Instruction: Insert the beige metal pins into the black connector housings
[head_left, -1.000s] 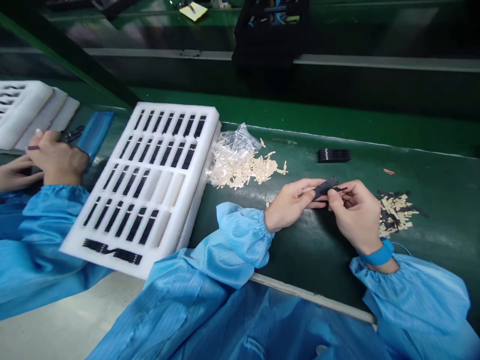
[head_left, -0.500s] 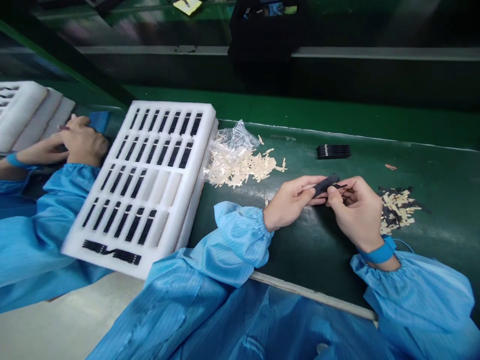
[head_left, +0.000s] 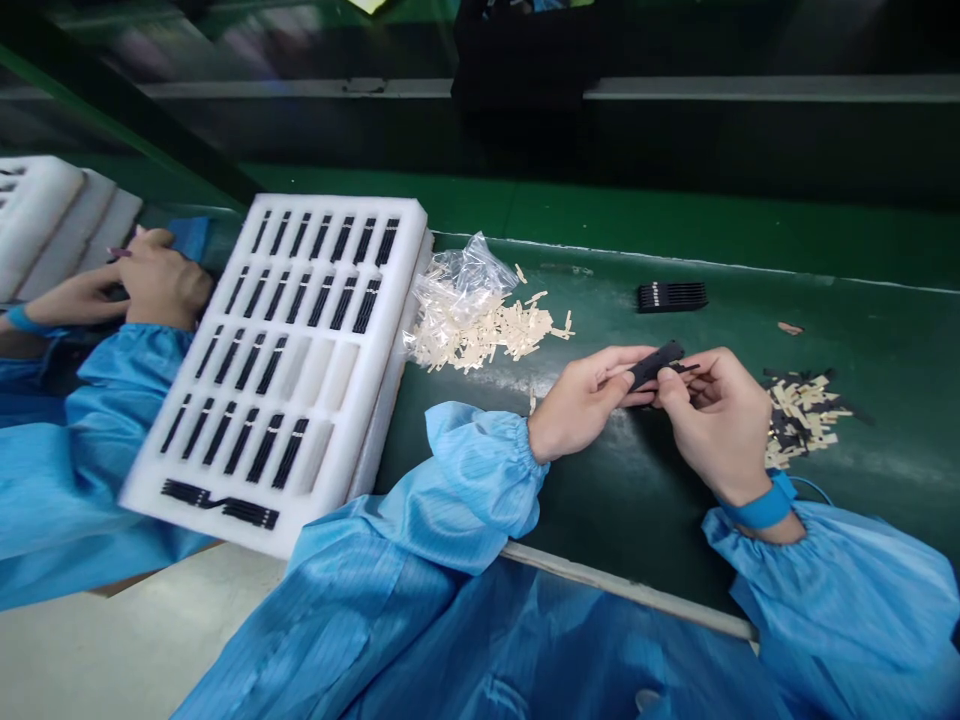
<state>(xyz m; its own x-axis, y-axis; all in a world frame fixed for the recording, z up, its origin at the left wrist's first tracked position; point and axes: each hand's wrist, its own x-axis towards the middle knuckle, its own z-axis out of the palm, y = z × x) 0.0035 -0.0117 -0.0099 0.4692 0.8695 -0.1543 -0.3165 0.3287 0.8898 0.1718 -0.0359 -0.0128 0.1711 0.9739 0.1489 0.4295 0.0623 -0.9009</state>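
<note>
Between thumb and fingers, my left hand (head_left: 581, 400) grips a flat black strip-shaped part (head_left: 657, 364), tilted up to the right. My right hand (head_left: 716, 420) is closed at the strip's right end, its thumb pressed against it. A thin dark piece pokes out by the right fingertips; I cannot tell whether it belongs to the strip. Beyond the hands a row of similar black parts (head_left: 672, 297) lies side by side on the green bench. To the right of my right hand is a pile of cream and black slips (head_left: 802, 415).
At left, a white foam tray (head_left: 330, 480) holds black parts in its slots and overhangs the bench edge. A clear plastic bag (head_left: 480, 270) lies on a heap of cream tabs (head_left: 487, 335). Another person's hands (head_left: 161, 280) work at far left, beside stacked foam trays (head_left: 67, 230).
The view has shifted slightly. Both hands keep their hold on the black strip, with only a slight movement of the fingers.
</note>
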